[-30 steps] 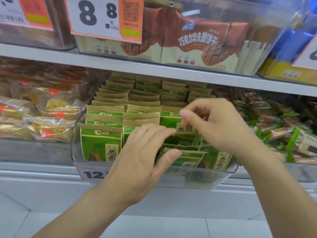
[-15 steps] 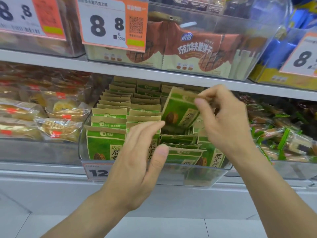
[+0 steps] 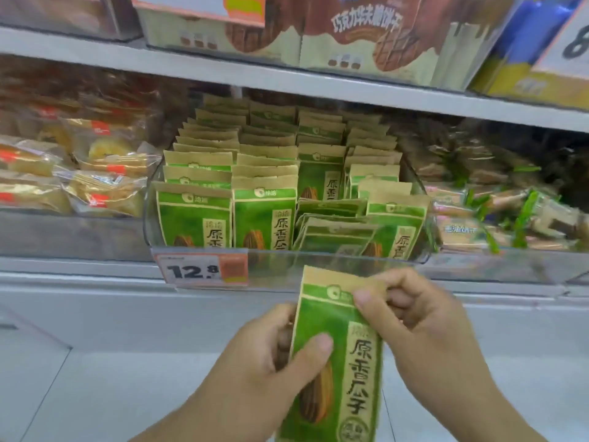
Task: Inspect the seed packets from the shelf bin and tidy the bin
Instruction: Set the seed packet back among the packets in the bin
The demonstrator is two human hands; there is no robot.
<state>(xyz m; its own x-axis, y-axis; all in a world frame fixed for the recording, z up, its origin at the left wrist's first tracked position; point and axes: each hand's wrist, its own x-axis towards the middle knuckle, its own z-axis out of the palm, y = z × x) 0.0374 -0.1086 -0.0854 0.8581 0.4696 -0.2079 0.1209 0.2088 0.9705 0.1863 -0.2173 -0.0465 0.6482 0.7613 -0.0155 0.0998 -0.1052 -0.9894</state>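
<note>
Hands hold one green seed packet [image 3: 334, 355] upright in front of the shelf, below the clear bin [image 3: 318, 266]: the left hand [image 3: 255, 371] grips its left edge with the thumb on the front, and the right hand [image 3: 424, 330] pinches its top right corner. The bin holds rows of matching packets [image 3: 264, 215], some on the right lying tipped over, with a 12.8 price tag [image 3: 200, 269] on its front.

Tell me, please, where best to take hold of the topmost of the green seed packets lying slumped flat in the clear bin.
Pinch the tan top strip of the topmost slumped green packet from above and in front. It leans back, so that edge is the one exposed; its lower part sits behind the clear plastic bin wall, with upright packets on either side.
</note>
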